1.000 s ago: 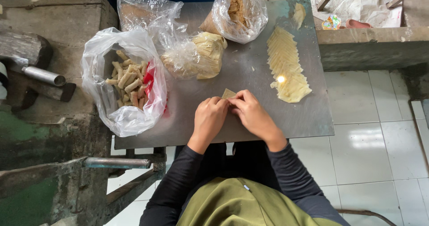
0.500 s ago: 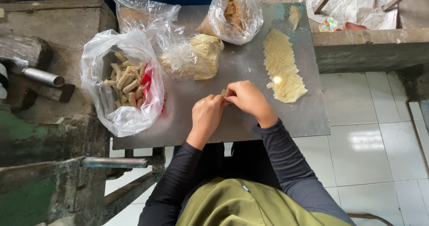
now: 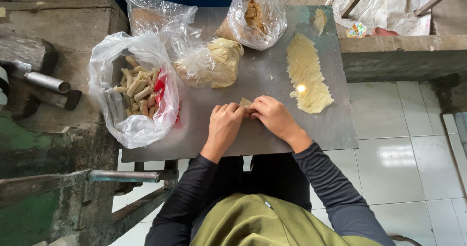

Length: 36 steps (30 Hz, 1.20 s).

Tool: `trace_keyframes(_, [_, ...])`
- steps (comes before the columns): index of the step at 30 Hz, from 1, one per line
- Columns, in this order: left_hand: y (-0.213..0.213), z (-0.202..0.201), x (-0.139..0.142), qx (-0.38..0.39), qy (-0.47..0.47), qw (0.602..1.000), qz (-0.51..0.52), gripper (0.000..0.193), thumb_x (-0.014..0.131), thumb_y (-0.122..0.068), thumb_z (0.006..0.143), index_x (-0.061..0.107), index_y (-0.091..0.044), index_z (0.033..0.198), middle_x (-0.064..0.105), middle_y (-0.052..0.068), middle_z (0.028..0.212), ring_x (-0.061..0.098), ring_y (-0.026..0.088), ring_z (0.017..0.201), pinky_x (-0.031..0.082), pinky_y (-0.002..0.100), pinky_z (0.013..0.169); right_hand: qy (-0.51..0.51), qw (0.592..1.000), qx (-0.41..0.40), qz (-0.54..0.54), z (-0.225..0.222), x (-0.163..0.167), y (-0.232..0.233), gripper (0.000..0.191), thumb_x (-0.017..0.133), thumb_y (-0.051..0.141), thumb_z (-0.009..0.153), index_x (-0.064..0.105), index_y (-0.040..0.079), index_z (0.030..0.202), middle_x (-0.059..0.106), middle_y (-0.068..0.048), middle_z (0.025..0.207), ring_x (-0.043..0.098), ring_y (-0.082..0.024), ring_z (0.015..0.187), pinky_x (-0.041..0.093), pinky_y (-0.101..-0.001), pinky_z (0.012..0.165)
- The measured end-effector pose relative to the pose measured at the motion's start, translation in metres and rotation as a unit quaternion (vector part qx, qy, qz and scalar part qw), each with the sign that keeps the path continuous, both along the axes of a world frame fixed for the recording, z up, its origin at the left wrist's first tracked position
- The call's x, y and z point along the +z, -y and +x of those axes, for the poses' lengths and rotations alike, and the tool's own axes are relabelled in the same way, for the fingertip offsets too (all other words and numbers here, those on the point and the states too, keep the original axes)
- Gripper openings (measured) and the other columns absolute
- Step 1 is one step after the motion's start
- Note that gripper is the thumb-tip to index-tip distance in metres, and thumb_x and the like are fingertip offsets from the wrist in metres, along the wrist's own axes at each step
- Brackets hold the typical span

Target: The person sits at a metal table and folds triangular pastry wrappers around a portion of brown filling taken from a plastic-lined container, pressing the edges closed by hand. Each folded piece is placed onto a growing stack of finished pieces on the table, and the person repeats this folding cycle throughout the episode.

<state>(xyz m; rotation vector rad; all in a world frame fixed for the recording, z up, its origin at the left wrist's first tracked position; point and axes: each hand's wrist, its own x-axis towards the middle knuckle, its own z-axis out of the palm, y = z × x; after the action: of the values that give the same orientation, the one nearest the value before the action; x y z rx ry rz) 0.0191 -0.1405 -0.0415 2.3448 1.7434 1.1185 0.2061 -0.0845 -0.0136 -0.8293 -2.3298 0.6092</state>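
You had the left hand (image 3: 224, 124) and right hand (image 3: 273, 117) pinched shut on a small pale wrapper (image 3: 245, 102) at the bench's (image 3: 272, 76) near middle (filling hidden), so a tight, even roll with corners tucked seemed the way to do it well.

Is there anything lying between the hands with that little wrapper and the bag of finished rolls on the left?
Nothing visible: bare metal table separates the left hand, right hand and wrapper from the bag of rolls.

place: small food-prep workshop | signs: metal table (image 3: 272, 80), bagged rolls (image 3: 138, 88), wrapper stack (image 3: 306, 71), tiled floor (image 3: 408, 144)
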Motion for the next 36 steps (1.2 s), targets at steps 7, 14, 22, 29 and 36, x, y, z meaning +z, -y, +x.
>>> trace_keyframes(7, [-0.009,0.004,0.0,0.025,-0.052,0.998,-0.021,0.005,0.071,-0.017,0.089,0.073,-0.012,0.089,0.064,0.005,0.093,0.062,0.026,0.093,0.046,0.041,0.08,0.047,0.997,-0.035,0.048,-0.012,-0.017,-0.015,0.006,0.07,0.006,0.09,0.07,0.003,0.094,0.065,-0.011,0.09,0.065,-0.033,0.087,0.053,-0.0403,0.077])
trace_keyframes(14, [-0.04,-0.013,0.013,0.119,0.153,0.936,-0.293,0.033,0.09,-0.042,0.067,0.08,-0.016,0.085,0.066,0.005,0.089,0.065,0.026,0.09,0.047,0.045,0.081,0.129,0.935,-0.032,-0.33,-0.018,-0.011,-0.073,0.017,0.078,0.014,0.079,0.068,0.003,0.085,0.07,-0.011,0.079,0.071,-0.029,0.078,0.055,-0.0387,0.07])
trace_keyframes(22, [-0.006,0.002,0.001,0.07,0.046,0.995,-0.051,0.011,0.081,-0.024,0.074,0.077,-0.02,0.083,0.059,0.002,0.091,0.058,0.024,0.093,0.04,0.043,0.08,0.029,0.998,0.022,-0.042,0.006,-0.021,-0.029,0.014,0.077,0.01,0.084,0.067,0.004,0.093,0.058,-0.011,0.099,0.059,-0.031,0.095,0.05,-0.0419,0.084])
trace_keyframes(29, [-0.003,0.017,-0.001,0.153,0.039,0.987,-0.026,0.004,0.075,-0.02,0.085,0.076,-0.019,0.089,0.057,0.001,0.097,0.054,0.024,0.097,0.036,0.043,0.085,0.013,0.998,-0.029,0.06,-0.006,-0.021,-0.021,0.013,0.076,0.011,0.086,0.07,0.008,0.098,0.056,-0.007,0.103,0.057,-0.029,0.099,0.048,-0.0401,0.089])
trace_keyframes(36, [-0.024,0.03,-0.013,0.268,0.123,0.948,-0.119,0.018,0.073,-0.026,0.084,0.066,-0.012,0.095,0.054,0.011,0.113,0.049,0.033,0.111,0.032,0.05,0.086,0.073,0.974,-0.213,-0.039,-0.026,-0.037,-0.029,0.014,0.078,0.022,0.084,0.068,0.014,0.091,0.053,-0.008,0.102,0.053,-0.03,0.106,0.037,-0.0465,0.089])
